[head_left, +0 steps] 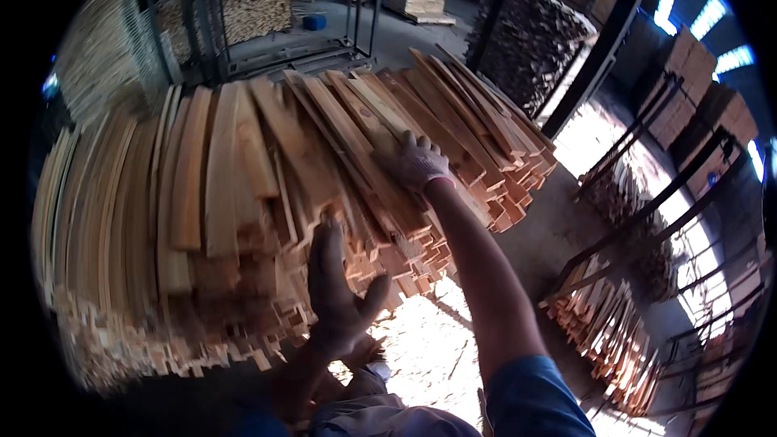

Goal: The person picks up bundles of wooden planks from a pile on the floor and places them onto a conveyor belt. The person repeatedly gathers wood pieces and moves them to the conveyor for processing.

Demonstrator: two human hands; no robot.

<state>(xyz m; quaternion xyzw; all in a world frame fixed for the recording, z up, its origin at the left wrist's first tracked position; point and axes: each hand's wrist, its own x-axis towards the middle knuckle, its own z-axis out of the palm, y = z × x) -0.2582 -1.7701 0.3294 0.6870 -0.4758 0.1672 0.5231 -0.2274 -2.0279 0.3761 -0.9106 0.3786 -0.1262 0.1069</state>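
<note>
A wide stack of long, narrow wooden boards (pixel 222 158) fills the space before me, its near ends uneven. My right hand (pixel 422 164), in a pale glove with a reddish cuff, is on top of the stack right of centre. Its fingers are bent over a wooden board (pixel 376 109), and the palm hides part of their hold. Lower and further left, my left hand (pixel 336 291) is at the near ends of the boards. It looks dark and slightly blurred. Its fingers point away from me, the thumb stands apart, and nothing is in its grasp.
Dark metal posts and a frame (pixel 291 57) stand beyond the stack. More stacked wood (pixel 526 40) rises at the back right. To the right are metal rails (pixel 639 218) and a lower pile of boards (pixel 603 332). A blue box (pixel 315 23) sits on the far floor.
</note>
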